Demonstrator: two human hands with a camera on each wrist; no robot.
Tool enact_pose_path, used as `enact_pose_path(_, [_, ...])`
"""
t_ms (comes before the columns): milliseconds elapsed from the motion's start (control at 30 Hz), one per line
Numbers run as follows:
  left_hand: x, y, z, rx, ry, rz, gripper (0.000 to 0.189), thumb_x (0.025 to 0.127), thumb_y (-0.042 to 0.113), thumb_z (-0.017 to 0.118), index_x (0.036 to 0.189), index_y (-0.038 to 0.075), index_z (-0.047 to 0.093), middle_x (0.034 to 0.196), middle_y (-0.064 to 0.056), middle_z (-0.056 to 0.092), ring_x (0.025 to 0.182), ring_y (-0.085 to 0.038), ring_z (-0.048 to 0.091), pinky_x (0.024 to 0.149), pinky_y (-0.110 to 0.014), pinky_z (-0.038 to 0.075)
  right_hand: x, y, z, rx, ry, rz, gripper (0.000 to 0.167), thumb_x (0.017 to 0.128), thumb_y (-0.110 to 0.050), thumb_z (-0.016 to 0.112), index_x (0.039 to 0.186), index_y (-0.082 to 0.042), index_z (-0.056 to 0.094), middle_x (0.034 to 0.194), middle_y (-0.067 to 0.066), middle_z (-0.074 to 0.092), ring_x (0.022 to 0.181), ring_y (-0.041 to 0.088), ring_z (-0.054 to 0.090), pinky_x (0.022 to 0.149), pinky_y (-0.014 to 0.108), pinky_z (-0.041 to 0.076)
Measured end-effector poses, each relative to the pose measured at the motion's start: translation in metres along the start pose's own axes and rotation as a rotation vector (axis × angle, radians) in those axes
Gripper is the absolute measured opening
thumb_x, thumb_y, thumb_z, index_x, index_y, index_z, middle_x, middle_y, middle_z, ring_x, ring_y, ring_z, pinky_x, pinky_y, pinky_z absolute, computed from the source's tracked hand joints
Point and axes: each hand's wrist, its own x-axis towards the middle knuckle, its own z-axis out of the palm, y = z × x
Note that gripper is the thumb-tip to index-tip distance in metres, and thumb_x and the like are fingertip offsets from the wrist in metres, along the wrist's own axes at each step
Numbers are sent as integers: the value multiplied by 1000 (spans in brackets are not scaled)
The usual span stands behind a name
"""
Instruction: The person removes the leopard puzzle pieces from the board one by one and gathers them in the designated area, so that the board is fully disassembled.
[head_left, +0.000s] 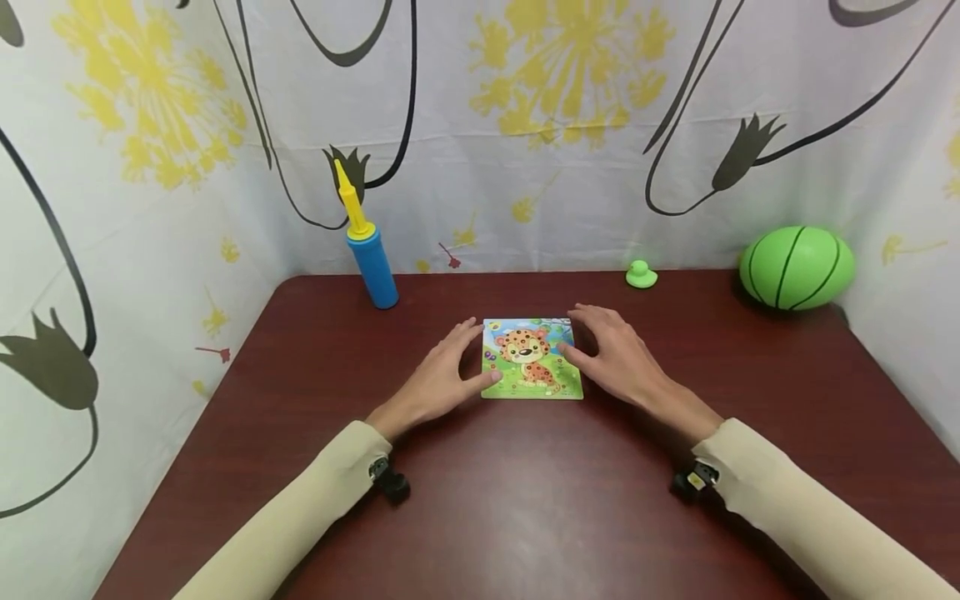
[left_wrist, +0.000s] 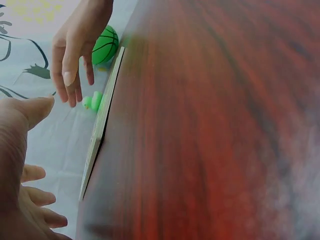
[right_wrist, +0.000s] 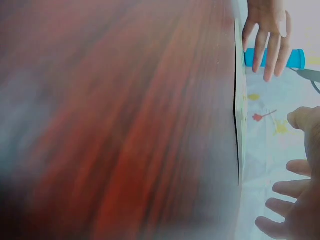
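A square picture board with a cartoon leopard [head_left: 531, 360] lies flat on the dark red table. My left hand [head_left: 442, 375] hovers at its left side, fingers loosely spread, with the thumb reaching over its lower left edge. On the other side, my right hand [head_left: 618, 354] is held with thumb and fingers apart, its thumb over the board's right part. Seen edge-on in the left wrist view, the board [left_wrist: 102, 120] is thin and pale, and a gap shows between it and the left hand [left_wrist: 25, 165]. The right wrist view shows the right hand [right_wrist: 300, 180] holding nothing.
Behind the left hand stands a blue pump with a yellow top [head_left: 375, 267]. A small green rubber duck [head_left: 641, 275] and a green ball with black lines [head_left: 797, 268] sit along the back edge of the table [head_left: 540, 517]. Patterned cloth [head_left: 450, 108] hangs behind.
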Motion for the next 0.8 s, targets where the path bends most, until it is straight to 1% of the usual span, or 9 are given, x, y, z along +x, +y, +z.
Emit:
enact_pose_path(133, [1, -3, 2, 10, -13, 20, 95, 99, 63, 73, 173, 17, 37, 183, -2, 25, 170, -28, 16, 133, -64, 19, 6, -5, 7, 20, -18, 7, 65, 105, -35, 77, 156, 0, 58, 164, 23, 51, 155, 45, 42, 119, 71, 39])
enact_pose_path(267, [2, -6, 3, 17, -24, 42, 94, 100, 63, 72, 173, 15, 37, 183, -4, 25, 171, -30, 12, 136, -59, 12, 13, -9, 13, 44, -21, 3, 64, 104, -35, 78, 154, 1, 60, 161, 23, 55, 153, 44, 45, 120, 68, 41])
enact_pose_path(433, [4, -11, 6, 14, -25, 64, 94, 100, 62, 71, 173, 13, 37, 183, -6, 25, 171, -32, 10, 136, -59, 9, 20, -12, 20, 83, -22, -14, 60, 105, -33, 78, 152, 2, 62, 156, 23, 60, 150, 45, 48, 119, 67, 42])
enact_pose_path(567, [7, -15, 8, 20, -29, 77, 95, 100, 64, 71, 173, 13, 37, 183, -6, 24, 171, -31, 8, 137, -57, 7, 25, -12, 27, 123, -37, -5, 60, 104, -30, 78, 152, 2, 62, 154, 22, 62, 149, 45, 50, 118, 67, 42])
enact_pose_path(633, [9, -18, 8, 43, -31, 82, 96, 100, 65, 70, 173, 14, 37, 183, -5, 25, 171, -30, 8, 137, -55, 6, 27, -12, 29, 142, -43, -1, 59, 105, -29, 78, 152, 1, 62, 154, 22, 62, 147, 45, 51, 118, 67, 42])
enact_pose_path(700, [11, -22, 9, 88, -37, 92, 97, 99, 68, 69, 173, 14, 37, 183, -6, 24, 171, -30, 8, 137, -54, 4, 29, -11, 31, 160, -50, -1, 58, 105, -29, 78, 152, 1, 63, 153, 22, 62, 144, 44, 54, 116, 66, 44])
enact_pose_path(800, [14, -26, 11, 154, -47, 122, 100, 99, 71, 67, 173, 13, 35, 183, -7, 23, 171, -33, 9, 137, -54, 2, 34, -10, 32, 188, -65, -14, 56, 105, -28, 78, 150, 1, 64, 148, 22, 65, 135, 42, 61, 111, 63, 49])
